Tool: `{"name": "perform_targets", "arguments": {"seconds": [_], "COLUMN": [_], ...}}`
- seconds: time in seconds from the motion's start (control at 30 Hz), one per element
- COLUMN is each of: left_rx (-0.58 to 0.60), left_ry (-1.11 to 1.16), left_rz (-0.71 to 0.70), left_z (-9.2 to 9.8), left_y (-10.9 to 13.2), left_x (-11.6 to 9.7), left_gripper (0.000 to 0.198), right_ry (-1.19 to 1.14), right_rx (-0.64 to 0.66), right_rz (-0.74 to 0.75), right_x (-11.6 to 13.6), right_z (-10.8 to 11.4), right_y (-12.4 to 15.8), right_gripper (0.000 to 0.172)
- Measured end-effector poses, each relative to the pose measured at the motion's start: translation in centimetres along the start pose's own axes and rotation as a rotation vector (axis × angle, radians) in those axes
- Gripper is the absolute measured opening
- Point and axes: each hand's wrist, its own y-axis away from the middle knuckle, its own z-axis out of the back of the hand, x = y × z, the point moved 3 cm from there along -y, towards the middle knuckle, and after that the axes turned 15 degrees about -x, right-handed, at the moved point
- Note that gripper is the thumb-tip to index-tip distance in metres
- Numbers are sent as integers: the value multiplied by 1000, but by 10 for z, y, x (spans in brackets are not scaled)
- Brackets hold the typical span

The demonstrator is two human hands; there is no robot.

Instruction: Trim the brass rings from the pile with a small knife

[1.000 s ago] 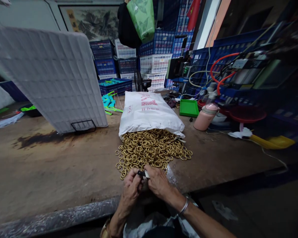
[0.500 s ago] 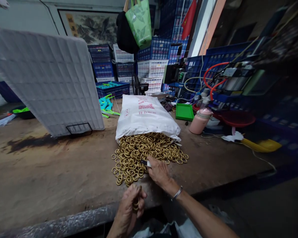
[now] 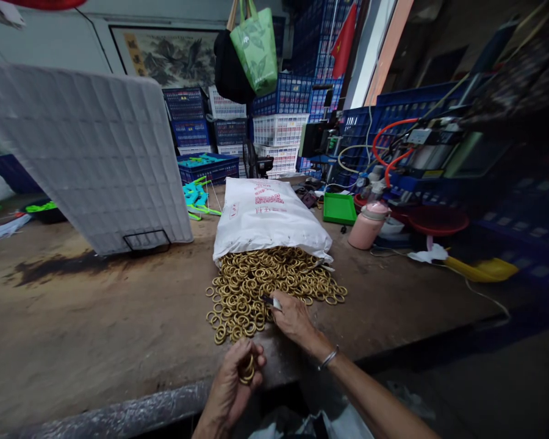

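Note:
Brass-coloured rings lie heaped on the table, spilling from the mouth of a white woven sack with red print. My left hand is curled near the table's front edge, closed around a few of these rings. Over the right part of the heap, my right hand pinches a small dark-tipped tool with a whitish part; its exact kind is unclear. The tool's tip points into the rings. A metal bracelet circles my right wrist.
A large pale quilted panel stands on the left of the table in a black wire stand. A pink bottle, a green tray and a yellow scoop lie to the right. Stacked crates rise behind.
My left hand has turned slightly, and the rings in it show more openly. My right hand stays over the heap, with the tool tilted a little differently.

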Motion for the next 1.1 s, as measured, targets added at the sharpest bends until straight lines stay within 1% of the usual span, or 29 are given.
{"name": "perform_targets", "arguments": {"seconds": [0.07,0.17,0.27,0.4,0.53,0.63,0.73,0.83,0.9,0.93,1.03,1.07,1.1], "left_rx": [-7,7,-3,-4,-37,-43,-62,-80,-104,-129,-185,-177,-154], "left_ry": [-22,-41,-70,-166,-321,-373,-325,-307,-328,-338,-360,-371,-384], "left_rz": [-11,-23,-79,-230,-374,-396,-393,-415,-422,-426,-459,-477,-493], "left_z": [-2,-9,-15,-20,-16,-13,-12,-13,-13,-12,-8,-8,-7], "left_y": [-3,-5,-4,-2,-6,-9,-9,-7,-7,-7,-8,-8,-8], "left_x": [-3,-8,-12,-11,-7,-6,-7,-7,-7,-7,-9,-11,-12], "left_gripper": [20,26,31,32,32,34,32,31,32,32,34,33,31], "right_ry": [-165,-447,-626,-660,-657,-665,-709,-718,-676,-630,-421,-346,-290], "right_rx": [26,118,212,221,243,262,259,242,224,213,227,246,273], "right_rz": [-57,-169,-248,-269,-257,-279,-356,-389,-360,-317,-81,-9,42], "right_x": [0,5,12,20,28,31,31,32,33,33,36,36,37], "right_z": [3,9,13,14,12,11,4,-4,-5,-4,5,8,11], "right_y": [1,6,14,21,24,27,34,41,42,42,37,35,34], "right_gripper": [14,25,27,28,27,27,26,25,25,23,10,9,12]}}
